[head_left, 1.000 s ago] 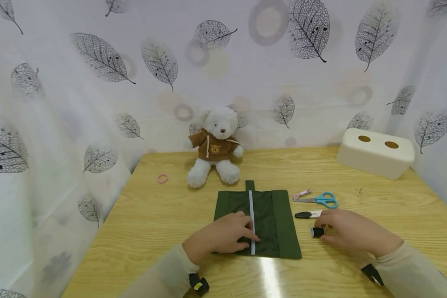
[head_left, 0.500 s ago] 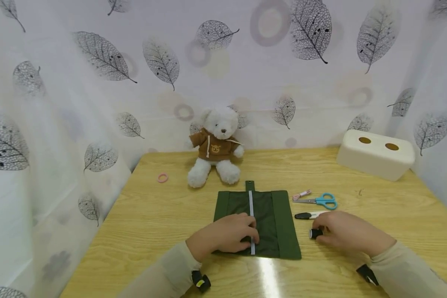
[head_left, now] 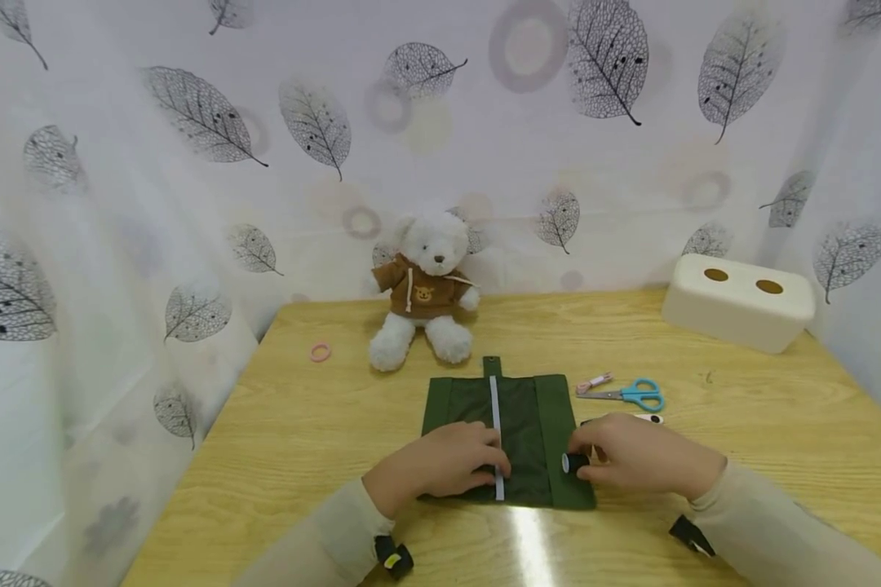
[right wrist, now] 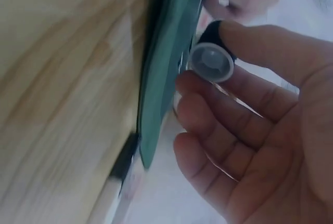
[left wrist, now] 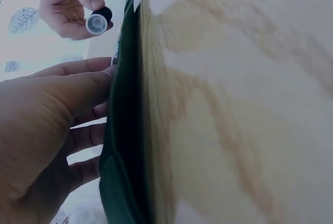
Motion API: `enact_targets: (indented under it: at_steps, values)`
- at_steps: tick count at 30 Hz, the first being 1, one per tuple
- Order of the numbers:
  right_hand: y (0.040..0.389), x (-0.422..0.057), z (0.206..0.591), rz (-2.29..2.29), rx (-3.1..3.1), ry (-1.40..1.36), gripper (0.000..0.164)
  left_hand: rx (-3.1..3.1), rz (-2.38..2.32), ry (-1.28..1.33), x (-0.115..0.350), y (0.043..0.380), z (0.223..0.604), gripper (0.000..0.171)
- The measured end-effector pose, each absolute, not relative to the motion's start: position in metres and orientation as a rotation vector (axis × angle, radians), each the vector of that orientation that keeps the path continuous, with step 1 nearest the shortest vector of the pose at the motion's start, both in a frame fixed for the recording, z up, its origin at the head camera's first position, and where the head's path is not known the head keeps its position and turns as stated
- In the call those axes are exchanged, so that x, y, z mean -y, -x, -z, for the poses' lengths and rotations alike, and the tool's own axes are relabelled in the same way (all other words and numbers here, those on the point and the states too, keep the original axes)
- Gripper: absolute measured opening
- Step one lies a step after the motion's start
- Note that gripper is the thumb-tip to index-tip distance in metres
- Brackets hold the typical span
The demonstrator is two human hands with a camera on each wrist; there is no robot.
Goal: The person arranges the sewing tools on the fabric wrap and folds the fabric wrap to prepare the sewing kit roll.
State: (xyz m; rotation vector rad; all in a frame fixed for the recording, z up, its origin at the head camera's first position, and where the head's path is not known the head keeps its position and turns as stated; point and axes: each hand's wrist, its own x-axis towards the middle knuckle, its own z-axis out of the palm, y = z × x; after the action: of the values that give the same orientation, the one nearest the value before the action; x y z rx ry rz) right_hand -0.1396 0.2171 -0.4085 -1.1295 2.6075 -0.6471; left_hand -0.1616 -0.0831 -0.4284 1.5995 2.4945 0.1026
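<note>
Dark green fabric, softly creased, was spread as a flat pouch [head_left: 521, 408] on a smooth, pale wood-grain table [head_left: 301, 440]. Down its middle a straight grey-white zip [head_left: 495, 399] was set, flanked by sheer-looking panels and broader, denser borders; at the far edge a short tab [head_left: 492, 367] was fitted.

Near the pouch's right border, a small spool [head_left: 578, 464] was held above the cloth, apart from it. Its cylinder was wound in black, and its pale, rounded end was seen to be hollowed, with a ring-shaped rim. It was pinched between thumb and fingers by the right hand [head_left: 639, 452], the remaining fingers being loosely bent. By the left hand [head_left: 440, 458] the pouch was touched near the zip, its fingers relaxed and slightly spread, the fingertips rested on the fabric.

Beyond the right hand, scissors [head_left: 642, 394] with glossy turquoise handles were laid beside a pink cord bundle [head_left: 595, 383], and a white-handled tool [head_left: 649, 419] was partly covered by that hand. At the back, a fluffy white bear [head_left: 426, 289] was seated in a brown hoodie, and a smooth cream box [head_left: 737, 306] was placed at the right.
</note>
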Motion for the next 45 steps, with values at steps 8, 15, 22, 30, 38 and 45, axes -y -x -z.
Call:
enact_targets:
  at_steps: [8,15,22,30,38,45]
  values:
    - [0.146,-0.193,0.416,0.615,-2.577,1.179,0.019,-2.535,-0.131,-1.629,0.083,0.166,0.433,0.019]
    - [0.149,-0.177,0.417,0.602,-2.557,1.167,0.021,-2.549,-0.176,-1.615,0.082,0.166,0.430,0.020]
    - [0.151,-0.165,0.423,0.662,-2.515,1.171,0.020,-2.537,-0.201,-1.604,0.082,0.168,0.432,0.020]
    - [0.151,-0.156,0.423,0.706,-2.506,1.212,0.020,-2.530,-0.258,-1.593,0.083,0.169,0.433,0.020]
    - [0.152,-0.152,0.427,0.760,-2.497,1.180,0.020,-2.528,-0.307,-1.580,0.083,0.167,0.431,0.020]
    - [0.152,-0.150,0.427,0.770,-2.502,1.148,0.018,-2.529,-0.340,-1.568,0.083,0.165,0.428,0.019]
